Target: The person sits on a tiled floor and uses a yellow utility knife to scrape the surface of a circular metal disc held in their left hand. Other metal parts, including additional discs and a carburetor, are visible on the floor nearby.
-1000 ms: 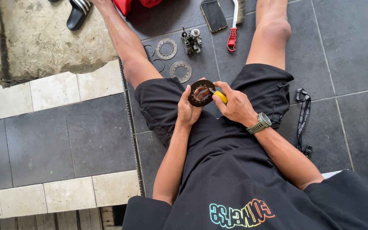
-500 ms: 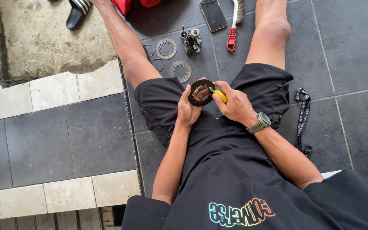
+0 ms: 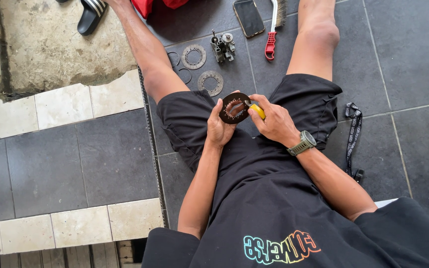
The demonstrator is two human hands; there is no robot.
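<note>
I sit on a tiled floor with my legs stretched out. My left hand (image 3: 218, 130) holds a dark round toothed disc (image 3: 235, 107) upright over my lap. My right hand (image 3: 272, 120), with a watch on its wrist, grips a small yellow-handled tool (image 3: 257, 110) whose tip touches the disc's inner edge. Two more toothed metal discs (image 3: 193, 56) (image 3: 210, 82) lie on the floor between my legs, just beyond the hands.
A small metal engine part (image 3: 223, 47), thin rings (image 3: 174, 58), a phone (image 3: 248, 17) and a red-handled wire brush (image 3: 273, 34) lie further out. A black strap (image 3: 352, 134) is at my right thigh. A sandal (image 3: 90, 16) rests on a rough concrete patch at the left.
</note>
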